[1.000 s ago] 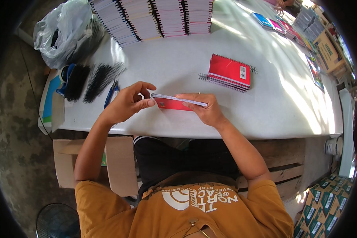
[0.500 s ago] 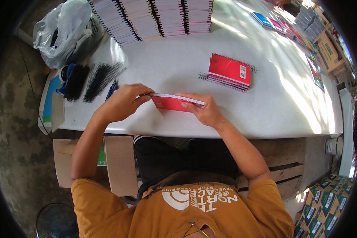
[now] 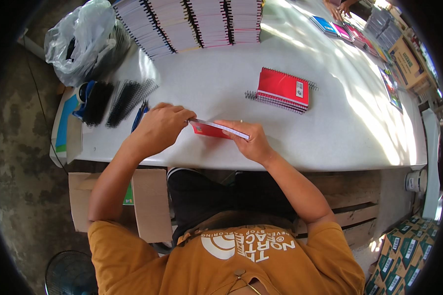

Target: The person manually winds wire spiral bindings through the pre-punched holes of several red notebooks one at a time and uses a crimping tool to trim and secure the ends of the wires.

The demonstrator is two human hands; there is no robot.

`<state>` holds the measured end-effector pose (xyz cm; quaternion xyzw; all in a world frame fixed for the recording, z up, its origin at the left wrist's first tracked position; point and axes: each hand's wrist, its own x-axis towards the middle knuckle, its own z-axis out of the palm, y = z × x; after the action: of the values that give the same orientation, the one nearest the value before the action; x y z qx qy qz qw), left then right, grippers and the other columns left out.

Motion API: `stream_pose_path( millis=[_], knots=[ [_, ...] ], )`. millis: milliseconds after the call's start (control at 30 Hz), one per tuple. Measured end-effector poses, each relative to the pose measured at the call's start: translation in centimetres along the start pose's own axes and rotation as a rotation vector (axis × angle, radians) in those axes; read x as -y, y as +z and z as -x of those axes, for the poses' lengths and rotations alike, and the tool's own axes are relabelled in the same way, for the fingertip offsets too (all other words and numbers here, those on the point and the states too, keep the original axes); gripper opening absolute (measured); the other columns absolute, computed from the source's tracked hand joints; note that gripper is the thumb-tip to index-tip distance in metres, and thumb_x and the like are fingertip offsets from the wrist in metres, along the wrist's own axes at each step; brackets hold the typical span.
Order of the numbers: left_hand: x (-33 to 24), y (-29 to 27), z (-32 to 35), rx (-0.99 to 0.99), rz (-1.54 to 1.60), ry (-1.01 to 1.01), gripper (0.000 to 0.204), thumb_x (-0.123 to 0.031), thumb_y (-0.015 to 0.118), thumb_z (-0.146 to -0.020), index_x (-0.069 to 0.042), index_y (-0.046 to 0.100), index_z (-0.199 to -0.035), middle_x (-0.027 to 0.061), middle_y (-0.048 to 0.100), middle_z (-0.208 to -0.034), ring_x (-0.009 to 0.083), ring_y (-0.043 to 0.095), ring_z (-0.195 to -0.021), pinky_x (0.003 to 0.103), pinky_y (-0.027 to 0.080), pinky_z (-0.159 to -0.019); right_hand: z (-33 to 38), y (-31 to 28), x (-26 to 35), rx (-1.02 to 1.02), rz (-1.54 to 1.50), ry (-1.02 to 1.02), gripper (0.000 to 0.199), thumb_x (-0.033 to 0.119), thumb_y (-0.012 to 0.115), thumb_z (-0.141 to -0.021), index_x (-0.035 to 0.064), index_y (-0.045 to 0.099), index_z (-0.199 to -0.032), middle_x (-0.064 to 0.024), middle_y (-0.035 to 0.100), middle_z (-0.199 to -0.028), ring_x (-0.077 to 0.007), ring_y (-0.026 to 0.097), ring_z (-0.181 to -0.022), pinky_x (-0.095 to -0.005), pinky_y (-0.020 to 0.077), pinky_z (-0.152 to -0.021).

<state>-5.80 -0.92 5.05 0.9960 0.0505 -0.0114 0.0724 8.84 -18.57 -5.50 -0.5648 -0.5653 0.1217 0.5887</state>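
Though illegible, small mark (image 3: 198,130) on nearer red notebook (image 3: 212,131)

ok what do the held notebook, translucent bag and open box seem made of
Red notebook: white edges suggest paper pages; flat, smooth cover perhaps laminated card. Translucent bag: thin, glossy plastic, crinkled with highlights. Open box: probably matte cardboard, given brown, stiff flaps.
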Motion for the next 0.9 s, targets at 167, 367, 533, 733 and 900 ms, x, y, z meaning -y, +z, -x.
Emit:
stream_pose_path(
  millis=[167,367,533,733,900],
  knots=[
    [-1.3,-0.3,-0.3,-0.175,-0.030,0.032,0.023,-0.016,0.069,-0.075,-0.006,0.059,-0.093,0.0071,0.062,-0.089,0.0267,0.056,-0.087,0.037,0.040,-0.084,0.0,-0.1,0.0,0.012,0.034,-0.029,0.034,-0.005,0.058,-0.081,0.0064,0.063,-0.112,-0.0119,0.067,-0.099,-0.0243,0.064,-0.078,-0.0295,0.0509,-0.071],
    [-2.1,0.5,-0.3,-0.245,-0.230,-0.062,0.063,-0.038,0.071,-0.073,-0.003,0.047,-0.119,0.0136,0.050,-0.121,0.0312,0.046,-0.113,0.043,0.032,-0.097,0.2,-0.1,0.4,0.026,0.024,-0.034,0.035,-0.007,0.056,-0.080,0.0057,0.063,-0.112,-0.0129,0.067,-0.101,-0.0265,0.065,-0.080,-0.0310,0.0518,-0.073],
    [-2.7,11.7,3.7,-0.421,-0.338,-0.015,0.120,-0.079,0.038,-0.073,0.019,0.009,-0.136,0.0405,0.012,-0.142,0.0503,0.000,-0.136,0.061,-0.001,-0.106,1.1,1.2,1.4,-0.019,-0.027,0.000,0.033,-0.005,0.058,-0.080,0.0049,0.063,-0.112,-0.0143,0.066,-0.101,-0.0272,0.066,-0.081,-0.0312,0.0519,-0.073],
    [-1.3,9.4,2.2,-0.850,-0.332,-0.024,0.111,-0.077,0.025,-0.079,0.015,0.009,-0.139,0.0342,0.005,-0.147,0.0477,-0.007,-0.137,0.059,-0.012,-0.105,1.5,2.2,2.4,-0.024,0.080,-0.104,0.031,-0.001,0.062,-0.081,0.0057,0.063,-0.112,-0.0130,0.067,-0.100,-0.0244,0.067,-0.081,-0.0295,0.0522,-0.070],
    [-3.0,14.8,5.0,-0.701,-0.178,-0.024,0.109,-0.076,0.024,-0.080,0.016,0.012,-0.138,0.0353,0.013,-0.145,0.0512,0.000,-0.136,0.057,-0.011,-0.106,1.8,2.3,1.6,-0.034,0.059,-0.126,0.045,-0.010,0.054,-0.073,0.0053,0.061,-0.115,-0.0129,0.065,-0.106,-0.0287,0.065,-0.088,-0.0317,0.0523,-0.073]
  ],
)
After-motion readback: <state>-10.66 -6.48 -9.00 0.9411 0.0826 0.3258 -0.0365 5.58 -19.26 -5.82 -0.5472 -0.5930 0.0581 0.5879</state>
